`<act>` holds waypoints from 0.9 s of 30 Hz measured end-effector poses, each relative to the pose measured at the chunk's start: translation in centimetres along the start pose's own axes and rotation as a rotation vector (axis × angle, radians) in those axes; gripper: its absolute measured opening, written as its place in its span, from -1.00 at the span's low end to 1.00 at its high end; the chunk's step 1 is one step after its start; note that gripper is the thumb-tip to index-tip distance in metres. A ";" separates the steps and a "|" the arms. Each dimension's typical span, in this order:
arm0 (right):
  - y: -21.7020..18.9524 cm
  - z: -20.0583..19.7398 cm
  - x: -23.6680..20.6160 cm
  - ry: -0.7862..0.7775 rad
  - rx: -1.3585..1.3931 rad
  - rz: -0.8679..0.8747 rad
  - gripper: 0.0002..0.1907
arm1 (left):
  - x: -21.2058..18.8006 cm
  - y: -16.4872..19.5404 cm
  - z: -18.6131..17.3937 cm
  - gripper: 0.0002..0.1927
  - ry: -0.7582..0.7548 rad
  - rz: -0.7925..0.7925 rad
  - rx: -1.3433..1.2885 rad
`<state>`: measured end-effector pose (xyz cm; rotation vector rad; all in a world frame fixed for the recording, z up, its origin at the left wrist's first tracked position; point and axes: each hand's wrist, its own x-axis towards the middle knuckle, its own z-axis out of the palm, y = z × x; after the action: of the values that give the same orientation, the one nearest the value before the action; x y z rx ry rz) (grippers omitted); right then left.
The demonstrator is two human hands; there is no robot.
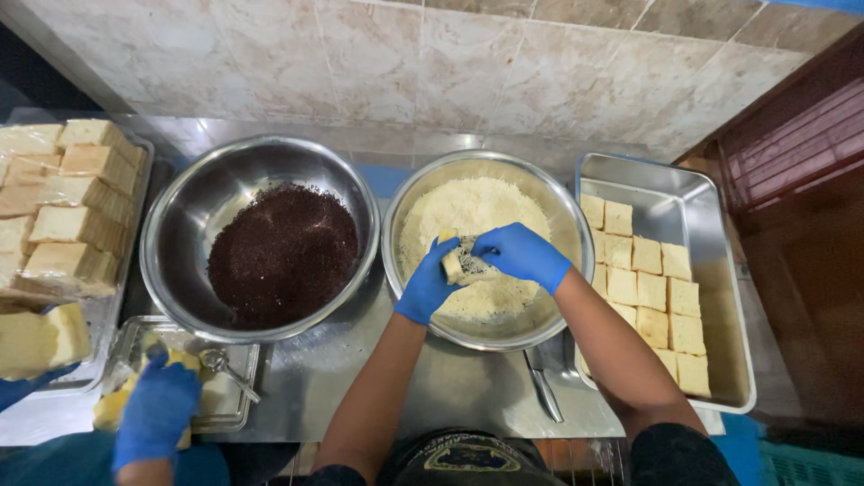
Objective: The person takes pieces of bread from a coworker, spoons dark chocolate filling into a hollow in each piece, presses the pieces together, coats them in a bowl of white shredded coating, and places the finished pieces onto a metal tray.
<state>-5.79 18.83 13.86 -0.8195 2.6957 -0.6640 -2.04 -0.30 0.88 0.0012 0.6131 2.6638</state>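
Together, left hand (428, 283) and right hand (520, 255) pinch the cake piece (457, 262).

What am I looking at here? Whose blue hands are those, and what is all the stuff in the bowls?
This picture comes from a camera worn on a person's head, looking down at a metal counter. The left hand and right hand wear blue gloves and together hold a small cake piece over a bowl of pale crumbs. Beside it is a bowl of dark sprinkles. On the right, a metal tray holds rows of cake squares. The gloved hand at bottom left belongs to someone else.
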 end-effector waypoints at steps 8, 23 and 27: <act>1.9 -1.1 -0.9 0.111 0.357 0.088 -0.78 | -0.1 1.0 0.8 -0.51 0.167 -0.135 -0.019; 2.7 10.0 -4.2 0.333 1.380 0.471 -0.42 | -1.0 0.2 -1.4 0.00 -0.214 0.561 0.971; 2.7 10.4 -4.3 0.351 1.329 0.461 -0.41 | -1.3 -0.1 -1.3 -0.10 -0.282 0.560 1.163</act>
<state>0.15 19.70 3.99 0.2735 1.8042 -2.1436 -0.91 -1.31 -0.25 0.9533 2.1631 2.2468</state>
